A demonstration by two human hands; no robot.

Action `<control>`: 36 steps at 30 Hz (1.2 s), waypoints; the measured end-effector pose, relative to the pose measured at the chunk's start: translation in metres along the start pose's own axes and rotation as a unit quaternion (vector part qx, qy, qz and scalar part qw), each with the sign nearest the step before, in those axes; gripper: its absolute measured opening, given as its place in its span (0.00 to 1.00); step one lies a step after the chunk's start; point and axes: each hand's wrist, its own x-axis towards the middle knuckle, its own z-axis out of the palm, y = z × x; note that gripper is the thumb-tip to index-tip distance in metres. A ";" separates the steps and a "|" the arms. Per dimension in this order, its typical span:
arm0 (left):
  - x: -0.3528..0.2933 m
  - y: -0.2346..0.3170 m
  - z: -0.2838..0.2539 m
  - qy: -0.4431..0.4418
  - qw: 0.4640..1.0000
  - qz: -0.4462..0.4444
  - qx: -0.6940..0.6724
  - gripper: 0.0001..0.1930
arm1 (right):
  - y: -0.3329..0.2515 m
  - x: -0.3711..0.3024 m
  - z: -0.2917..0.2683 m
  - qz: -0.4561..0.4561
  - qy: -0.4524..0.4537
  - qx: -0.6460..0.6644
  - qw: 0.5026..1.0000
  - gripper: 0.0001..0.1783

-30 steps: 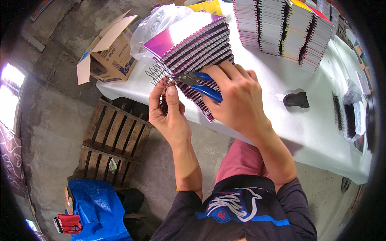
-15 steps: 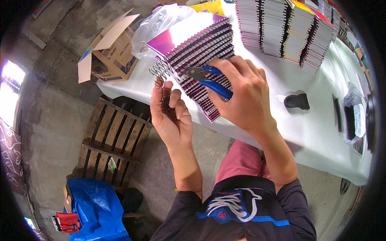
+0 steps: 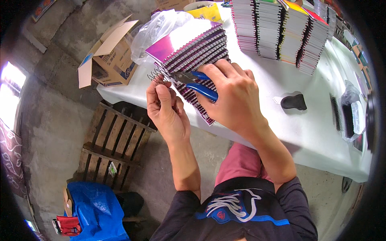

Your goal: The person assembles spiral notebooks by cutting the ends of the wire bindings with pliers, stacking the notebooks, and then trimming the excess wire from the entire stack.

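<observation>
My left hand (image 3: 169,110) is closed around a dark wire binding coil (image 3: 153,74), and some loops stick up past the fingertips. Blue-handled cutting pliers (image 3: 204,90) are in my right hand (image 3: 235,94), with their jaws pointing left toward the coil. Whether the jaws touch the wire cannot be made out. Just behind both hands stands a stack of spiral-bound notebooks (image 3: 160,51) with a shiny purple cover on top. Their bound edges face me, and my right hand and the pliers hide part of them.
Tall stacks of spiral notebooks (image 3: 267,34) rise at the back right of the white-covered table (image 3: 257,128). A black object (image 3: 294,102) and a plastic bag (image 3: 354,116) lie to the right. An open cardboard box (image 3: 114,60) sits back left, beside clear plastic (image 3: 159,32). Below left is a wooden pallet (image 3: 114,140).
My left thumb and fingers have closed over the coil, covering the part that showed in the palm. My right hand and the pliers have shifted left.
</observation>
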 end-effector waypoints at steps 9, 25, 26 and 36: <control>0.000 -0.005 0.004 0.016 1.000 0.017 0.004 0.10 | 0.008 0.000 0.003 0.010 -0.037 0.012 0.999 0.17; 0.000 0.009 0.004 0.002 0.993 0.048 0.110 0.13 | -0.001 0.007 -0.005 -0.003 0.008 -0.001 1.000 0.20; 0.000 0.009 0.003 0.006 0.992 0.052 0.112 0.13 | -0.002 0.006 -0.006 -0.008 0.010 -0.010 1.000 0.20; 0.000 0.004 0.003 -0.014 0.993 0.073 0.093 0.11 | 0.003 0.004 -0.001 0.049 -0.080 0.032 0.995 0.19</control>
